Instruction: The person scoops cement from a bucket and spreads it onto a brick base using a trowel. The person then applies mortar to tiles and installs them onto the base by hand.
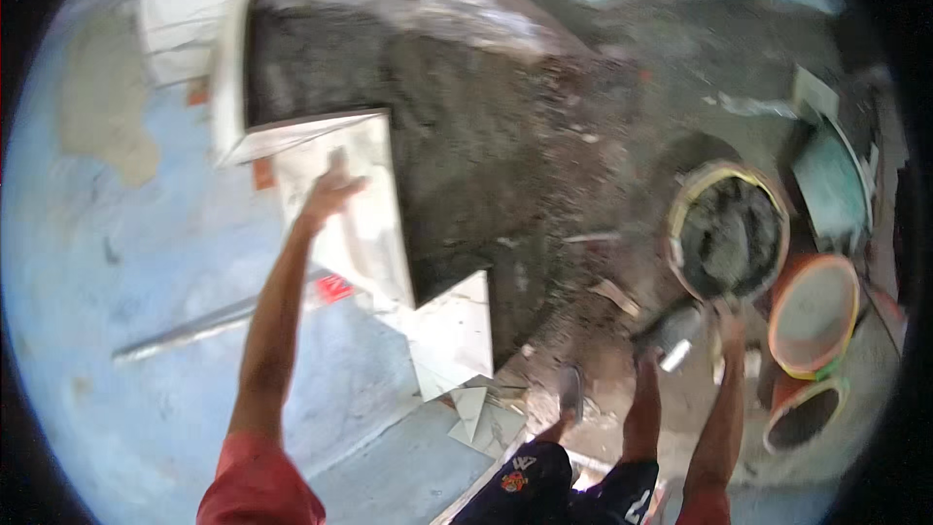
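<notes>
My left hand (335,185) reaches over a white marbled tile (360,243), fingers spread, touching it or just above it; blur hides which. More white tile pieces (452,331) lie just below, bordering a patch of dark wet mortar (340,53). On the right, my right hand (726,319) is closed at the lower rim of a round bucket (678,233) holding grey mortar; what exactly it grips is blurred.
A blue surface (107,253) fills the left, with a long metal bar (185,332) on it. Rubble (583,136) runs down the middle. At right are a green basin (824,185), two orange containers (812,316) (800,413). My sandalled feet (571,394) stand at the bottom.
</notes>
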Demonstrator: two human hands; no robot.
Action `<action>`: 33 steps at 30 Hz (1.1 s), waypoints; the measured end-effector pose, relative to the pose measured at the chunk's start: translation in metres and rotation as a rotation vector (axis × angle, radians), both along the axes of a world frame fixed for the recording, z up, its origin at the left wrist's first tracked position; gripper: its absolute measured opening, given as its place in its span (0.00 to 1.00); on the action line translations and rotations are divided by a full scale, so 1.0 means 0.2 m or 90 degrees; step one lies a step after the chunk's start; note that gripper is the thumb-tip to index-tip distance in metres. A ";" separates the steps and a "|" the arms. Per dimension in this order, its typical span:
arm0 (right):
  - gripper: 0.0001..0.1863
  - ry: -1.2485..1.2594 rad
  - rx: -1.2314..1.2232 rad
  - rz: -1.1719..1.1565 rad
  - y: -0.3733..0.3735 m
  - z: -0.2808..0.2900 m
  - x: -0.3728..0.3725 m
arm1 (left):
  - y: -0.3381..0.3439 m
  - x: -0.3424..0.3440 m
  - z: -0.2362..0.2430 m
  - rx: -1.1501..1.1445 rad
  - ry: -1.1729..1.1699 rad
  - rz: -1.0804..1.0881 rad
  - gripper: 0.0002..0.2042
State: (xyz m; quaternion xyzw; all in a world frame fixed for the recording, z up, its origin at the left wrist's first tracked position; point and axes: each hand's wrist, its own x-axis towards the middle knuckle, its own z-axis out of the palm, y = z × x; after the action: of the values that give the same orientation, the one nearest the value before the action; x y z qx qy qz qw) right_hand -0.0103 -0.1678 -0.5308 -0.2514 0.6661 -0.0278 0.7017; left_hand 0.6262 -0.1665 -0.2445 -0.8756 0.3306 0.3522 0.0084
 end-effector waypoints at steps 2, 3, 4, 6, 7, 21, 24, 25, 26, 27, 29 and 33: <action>0.22 0.073 -0.061 0.011 0.17 -0.23 -0.38 | -0.13 -0.14 -0.06 -0.027 0.029 0.033 0.49; 0.22 0.149 -0.057 -0.061 0.21 -0.15 -0.24 | -0.12 -0.13 0.02 -0.035 -0.002 0.030 0.49; 0.22 0.130 -0.066 -0.058 0.18 -0.04 -0.09 | -0.08 -0.08 0.05 -0.044 -0.020 0.035 0.49; 0.17 -0.107 -0.154 -0.309 0.13 0.22 0.11 | -0.01 0.03 0.04 -0.079 -0.069 -0.014 0.49; 0.17 -0.097 -0.166 -0.306 0.09 0.32 0.12 | 0.02 -0.02 -0.01 -0.134 -0.083 -0.063 0.49; 0.18 0.039 -0.522 -0.580 -0.06 1.04 1.22 | 0.12 -0.13 0.08 -0.055 0.019 -0.040 0.55; 0.15 0.175 -0.484 -0.376 0.25 0.86 1.70 | 0.08 -0.19 0.05 -0.058 0.037 -0.042 0.54; 0.12 0.080 -0.481 -0.247 0.36 0.78 1.84 | 0.06 -0.23 0.04 -0.044 0.048 -0.014 0.54; 0.11 0.041 -0.421 0.120 0.40 0.94 1.90 | 0.07 -0.22 0.06 -0.031 0.044 0.019 0.54; 0.12 -0.101 -0.498 0.101 0.61 0.88 1.95 | 0.05 -0.24 0.00 -0.035 0.066 0.006 0.54; 0.15 -0.167 -0.602 0.075 0.82 1.22 1.88 | 0.15 -0.08 0.02 -0.043 -0.021 -0.068 0.53; 0.22 -0.148 -0.221 0.229 0.78 1.44 1.22 | 0.24 0.08 0.00 -0.052 0.267 -0.046 0.47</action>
State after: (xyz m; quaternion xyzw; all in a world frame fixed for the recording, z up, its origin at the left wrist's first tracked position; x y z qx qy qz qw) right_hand 0.2343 -0.0114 -0.2422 -0.4772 0.5108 -0.0456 0.7137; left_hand 0.6416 -0.1185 -0.2455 -0.7704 0.3705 0.5121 -0.0832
